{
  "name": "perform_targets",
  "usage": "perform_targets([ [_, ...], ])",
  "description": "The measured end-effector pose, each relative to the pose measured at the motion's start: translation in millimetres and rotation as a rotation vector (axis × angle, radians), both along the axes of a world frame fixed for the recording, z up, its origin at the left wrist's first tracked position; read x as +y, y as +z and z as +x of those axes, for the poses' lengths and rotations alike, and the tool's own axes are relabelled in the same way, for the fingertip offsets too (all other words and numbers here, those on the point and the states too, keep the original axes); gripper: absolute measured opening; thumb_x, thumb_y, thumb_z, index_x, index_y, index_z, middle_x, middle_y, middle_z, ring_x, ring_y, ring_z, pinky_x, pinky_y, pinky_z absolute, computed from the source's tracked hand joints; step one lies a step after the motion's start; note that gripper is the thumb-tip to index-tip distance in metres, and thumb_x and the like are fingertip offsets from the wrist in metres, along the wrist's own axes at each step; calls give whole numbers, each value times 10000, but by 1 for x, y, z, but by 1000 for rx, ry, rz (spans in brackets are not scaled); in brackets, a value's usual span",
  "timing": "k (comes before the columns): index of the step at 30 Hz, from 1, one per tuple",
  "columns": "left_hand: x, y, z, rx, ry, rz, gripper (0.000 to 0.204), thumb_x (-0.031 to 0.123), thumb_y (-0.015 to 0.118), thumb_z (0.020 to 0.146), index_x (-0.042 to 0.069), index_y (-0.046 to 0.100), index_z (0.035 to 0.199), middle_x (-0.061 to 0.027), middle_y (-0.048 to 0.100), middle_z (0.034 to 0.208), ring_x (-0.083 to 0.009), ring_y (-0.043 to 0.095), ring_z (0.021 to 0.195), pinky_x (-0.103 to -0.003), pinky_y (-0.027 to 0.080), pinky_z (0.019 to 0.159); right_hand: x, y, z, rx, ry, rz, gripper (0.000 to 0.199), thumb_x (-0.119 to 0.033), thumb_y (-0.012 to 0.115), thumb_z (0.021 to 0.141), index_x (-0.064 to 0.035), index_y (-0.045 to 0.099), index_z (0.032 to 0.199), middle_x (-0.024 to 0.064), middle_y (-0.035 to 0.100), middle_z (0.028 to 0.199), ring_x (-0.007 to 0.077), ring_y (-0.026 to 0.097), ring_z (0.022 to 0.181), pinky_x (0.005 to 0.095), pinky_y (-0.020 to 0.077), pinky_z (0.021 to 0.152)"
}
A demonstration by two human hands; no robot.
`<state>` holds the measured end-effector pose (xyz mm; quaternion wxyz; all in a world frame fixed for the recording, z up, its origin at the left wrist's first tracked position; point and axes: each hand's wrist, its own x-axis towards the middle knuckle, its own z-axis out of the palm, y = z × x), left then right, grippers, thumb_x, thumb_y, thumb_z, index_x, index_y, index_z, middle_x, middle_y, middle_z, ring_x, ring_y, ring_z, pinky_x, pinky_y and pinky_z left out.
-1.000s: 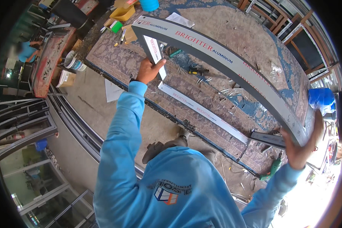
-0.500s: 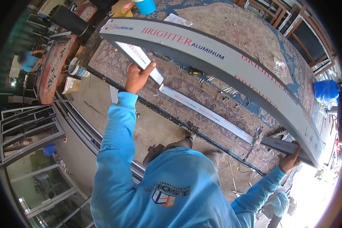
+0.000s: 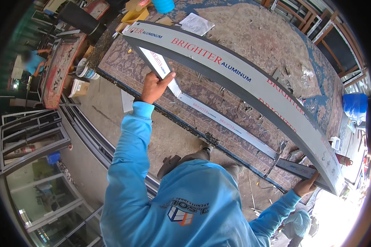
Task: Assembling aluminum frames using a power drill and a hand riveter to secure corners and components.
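Both my hands hold up an aluminium frame (image 3: 212,55) over a carpet-covered workbench. Its long grey bar, with printed protective film, arches across the view nearest the camera. My left hand (image 3: 154,87) is closed round the left side piece (image 3: 156,61), thumb on the edge. At the other end my right hand (image 3: 306,186) grips the right side piece (image 3: 292,168); part of its fingers is hidden behind the metal. A second long bar (image 3: 226,122) lies lower, along the bench's near edge. Its ends meet the side pieces at both corners; whether they are fastened I cannot tell.
Screws and metal scraps lie scattered on the carpeted bench (image 3: 251,37). A yellow bin (image 3: 135,16) and a blue container (image 3: 164,5) stand at its far left. Assembled frames (image 3: 33,140) lean at left. One person (image 3: 34,61) works far left, another (image 3: 297,224) crouches lower right.
My right hand has come left and toward me with the frame. The side pieces have closed up to the lower bar's ends, where small gaps showed before. Both hands keep their grip.
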<state>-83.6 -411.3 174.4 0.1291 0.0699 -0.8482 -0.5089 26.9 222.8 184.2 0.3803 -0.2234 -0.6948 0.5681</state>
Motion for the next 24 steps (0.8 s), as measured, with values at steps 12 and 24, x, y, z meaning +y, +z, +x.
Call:
perform_targets([
  [12,1,-2,1,29,-8,-12,327,149,730,899,-42,659,1155,-123,730,1044,-179,653,917,-351,515,802,-4,0,-1,-1,-91,-14,423,-253,690,953,57,602,1226,126,631,1157,199,586,981,375,503,869],
  [24,-1,-12,3,56,-4,-14,294,156,740,898,-13,680,1130,-115,736,1003,-182,671,870,-351,523,757,35,-35,8,-19,-69,157,445,-195,661,970,90,571,1299,192,623,1235,255,635,1074,368,560,861],
])
